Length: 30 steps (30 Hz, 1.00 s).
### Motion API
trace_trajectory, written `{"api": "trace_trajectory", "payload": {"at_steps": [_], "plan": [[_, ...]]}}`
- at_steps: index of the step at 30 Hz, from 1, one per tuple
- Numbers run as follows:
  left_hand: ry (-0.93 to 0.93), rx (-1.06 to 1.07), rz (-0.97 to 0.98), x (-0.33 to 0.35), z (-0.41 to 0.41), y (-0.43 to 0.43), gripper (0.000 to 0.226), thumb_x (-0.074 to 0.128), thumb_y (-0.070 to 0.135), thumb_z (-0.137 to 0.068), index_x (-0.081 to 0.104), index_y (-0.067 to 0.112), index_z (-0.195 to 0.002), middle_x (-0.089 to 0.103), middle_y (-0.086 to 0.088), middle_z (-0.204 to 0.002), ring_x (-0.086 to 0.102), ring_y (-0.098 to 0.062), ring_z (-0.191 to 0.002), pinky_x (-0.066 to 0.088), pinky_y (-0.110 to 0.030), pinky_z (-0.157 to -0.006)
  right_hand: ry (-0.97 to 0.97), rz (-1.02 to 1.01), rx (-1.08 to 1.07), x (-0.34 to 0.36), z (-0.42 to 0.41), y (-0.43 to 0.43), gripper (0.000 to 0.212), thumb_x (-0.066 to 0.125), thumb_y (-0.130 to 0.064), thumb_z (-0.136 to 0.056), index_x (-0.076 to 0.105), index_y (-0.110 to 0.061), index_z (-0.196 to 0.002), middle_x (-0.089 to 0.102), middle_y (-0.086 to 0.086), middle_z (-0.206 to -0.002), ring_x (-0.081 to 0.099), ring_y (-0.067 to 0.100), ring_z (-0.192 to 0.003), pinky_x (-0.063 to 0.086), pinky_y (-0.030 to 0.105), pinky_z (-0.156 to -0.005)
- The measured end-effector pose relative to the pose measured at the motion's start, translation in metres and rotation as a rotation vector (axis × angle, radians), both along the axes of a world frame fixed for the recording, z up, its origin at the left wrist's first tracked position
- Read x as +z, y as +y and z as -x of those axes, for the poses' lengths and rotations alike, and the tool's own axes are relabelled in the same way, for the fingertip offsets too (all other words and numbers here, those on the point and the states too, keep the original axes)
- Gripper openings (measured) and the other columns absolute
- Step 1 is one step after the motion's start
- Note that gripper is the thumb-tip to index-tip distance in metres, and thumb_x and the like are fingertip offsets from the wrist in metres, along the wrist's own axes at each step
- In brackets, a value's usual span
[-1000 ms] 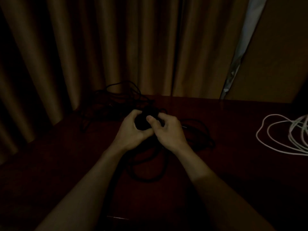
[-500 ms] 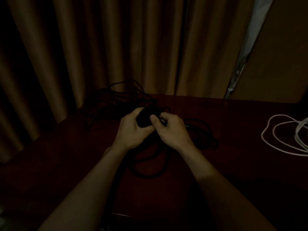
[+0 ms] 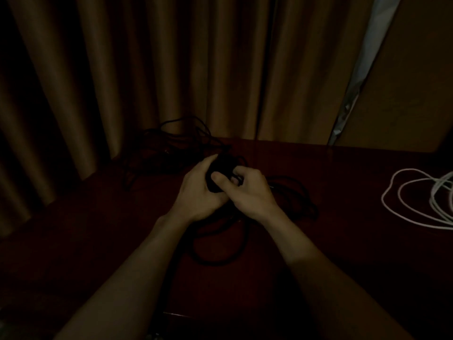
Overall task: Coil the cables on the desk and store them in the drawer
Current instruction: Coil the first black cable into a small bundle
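Note:
The scene is very dark. A black cable [image 3: 221,258] lies in loose loops on the dark red desk [image 3: 343,266]. Both hands meet over it at mid-desk. My left hand [image 3: 198,192] grips a small black bundle of that cable [image 3: 221,168]. My right hand [image 3: 247,192] pinches the same bundle, thumb on top. More black cable [image 3: 171,141] is piled in a tangle at the back of the desk, by the curtain. A white cable [image 3: 416,200] lies in loose loops at the right edge of the view. No drawer can be made out.
Brown curtains [image 3: 147,69] hang right behind the desk. A tan panel [image 3: 411,82] stands at the back right. The desk's left edge runs diagonally from the curtain toward the lower left.
Both hands stay on the black bundle, with only small finger shifts. The view has drifted slightly, so the white cable sits further right in frame.

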<state>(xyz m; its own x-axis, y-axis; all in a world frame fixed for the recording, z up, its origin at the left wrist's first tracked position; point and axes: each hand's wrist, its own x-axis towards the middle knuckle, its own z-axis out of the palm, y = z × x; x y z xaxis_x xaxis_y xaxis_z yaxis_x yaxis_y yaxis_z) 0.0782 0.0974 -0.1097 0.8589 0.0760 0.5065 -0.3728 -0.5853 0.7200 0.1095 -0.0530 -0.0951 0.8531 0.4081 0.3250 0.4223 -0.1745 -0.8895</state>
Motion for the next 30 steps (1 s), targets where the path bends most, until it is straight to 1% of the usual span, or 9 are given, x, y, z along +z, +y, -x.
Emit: {"api": "trace_trajectory", "payload": {"at_steps": [2, 6, 9, 13, 15, 17, 21, 26, 30], "plan": [[0.126, -0.115, 0.166, -0.001, -0.001, 0.004, 0.054, 0.084, 0.037, -0.078, 0.064, 0.019, -0.126, 0.074, 0.004, -0.114, 0.072, -0.016, -0.104, 0.061, -0.045, -0.090, -0.004, 0.027, 0.022, -0.001, -0.003, -0.003, 0.027, 0.069, -0.045, -0.096, 0.072, -0.018, -0.098, 0.067, -0.019, -0.082, 0.065, 0.000, -0.084, 0.047, 0.015, -0.068], [0.153, -0.141, 0.313, -0.002, -0.003, 0.007, 0.032, 0.086, 0.008, -0.083, 0.070, 0.006, -0.110, 0.076, -0.007, -0.099, 0.073, -0.018, -0.087, 0.059, -0.034, -0.077, -0.028, 0.070, 0.026, 0.000, -0.003, -0.004, 0.031, 0.067, -0.046, -0.097, 0.075, -0.016, -0.097, 0.074, -0.005, -0.084, 0.071, 0.006, -0.078, 0.053, 0.021, -0.064], [0.177, -0.133, 0.318, -0.002, -0.003, 0.009, 0.034, 0.087, 0.001, -0.079, 0.070, 0.004, -0.107, 0.075, -0.007, -0.095, 0.072, -0.018, -0.083, 0.058, -0.034, -0.073, -0.101, 0.149, -0.012, 0.000, -0.004, -0.007, 0.036, 0.072, -0.049, -0.092, 0.073, -0.013, -0.089, 0.071, 0.004, -0.077, 0.067, 0.014, -0.068, 0.052, 0.028, -0.057], [0.155, -0.119, 0.228, -0.001, -0.001, 0.009, 0.038, 0.082, 0.004, -0.082, 0.067, 0.009, -0.116, 0.075, -0.006, -0.107, 0.074, -0.023, -0.098, 0.063, -0.043, -0.085, -0.118, 0.236, -0.069, 0.001, -0.003, -0.008, 0.045, 0.071, -0.066, -0.084, 0.072, -0.026, -0.105, 0.072, -0.014, -0.089, 0.067, -0.004, -0.078, 0.052, 0.015, -0.061], [0.131, -0.092, 0.208, -0.001, 0.000, 0.008, 0.036, 0.080, 0.008, -0.084, 0.066, 0.013, -0.118, 0.075, -0.003, -0.107, 0.074, -0.019, -0.098, 0.063, -0.044, -0.086, -0.123, 0.282, -0.129, 0.000, -0.004, -0.006, 0.063, 0.065, -0.080, -0.076, 0.064, -0.027, -0.111, 0.071, -0.012, -0.096, 0.069, 0.003, -0.085, 0.059, 0.027, -0.068], [0.072, -0.019, 0.144, -0.001, 0.001, 0.007, 0.035, 0.077, 0.019, -0.083, 0.066, 0.016, -0.116, 0.074, 0.003, -0.103, 0.073, -0.011, -0.093, 0.063, -0.035, -0.078, -0.124, 0.353, -0.180, 0.001, -0.005, -0.004, 0.067, 0.057, -0.087, -0.072, 0.060, -0.028, -0.104, 0.070, -0.010, -0.096, 0.070, 0.010, -0.087, 0.061, 0.039, -0.076], [-0.034, 0.191, 0.106, 0.003, 0.002, 0.000, 0.031, 0.078, 0.025, -0.084, 0.069, 0.021, -0.114, 0.073, 0.012, -0.095, 0.069, 0.004, -0.084, 0.053, -0.012, -0.066, -0.121, 0.371, -0.172, 0.005, -0.005, -0.002, 0.052, 0.056, -0.083, -0.080, 0.061, -0.032, -0.085, 0.070, -0.009, -0.084, 0.069, 0.012, -0.078, 0.061, 0.044, -0.076], [-0.047, 0.221, 0.123, 0.007, 0.004, 0.001, 0.039, 0.079, 0.024, -0.084, 0.067, 0.023, -0.121, 0.071, 0.016, -0.099, 0.068, 0.007, -0.088, 0.054, -0.011, -0.070, -0.100, 0.518, -0.224, 0.011, -0.005, 0.001, 0.067, 0.039, -0.095, -0.077, 0.064, -0.035, -0.093, 0.068, -0.011, -0.092, 0.064, 0.019, -0.099, 0.042, 0.056, -0.099], [0.029, 0.094, 0.144, 0.008, 0.007, 0.002, 0.048, 0.081, 0.027, -0.086, 0.059, 0.026, -0.129, 0.071, 0.014, -0.111, 0.069, 0.002, -0.099, 0.058, -0.023, -0.083, -0.078, 0.594, -0.252, 0.012, -0.009, -0.002, 0.088, 0.025, -0.103, -0.070, 0.062, -0.038, -0.115, 0.068, -0.010, -0.102, 0.061, 0.020, -0.107, 0.032, 0.055, -0.101]]}}
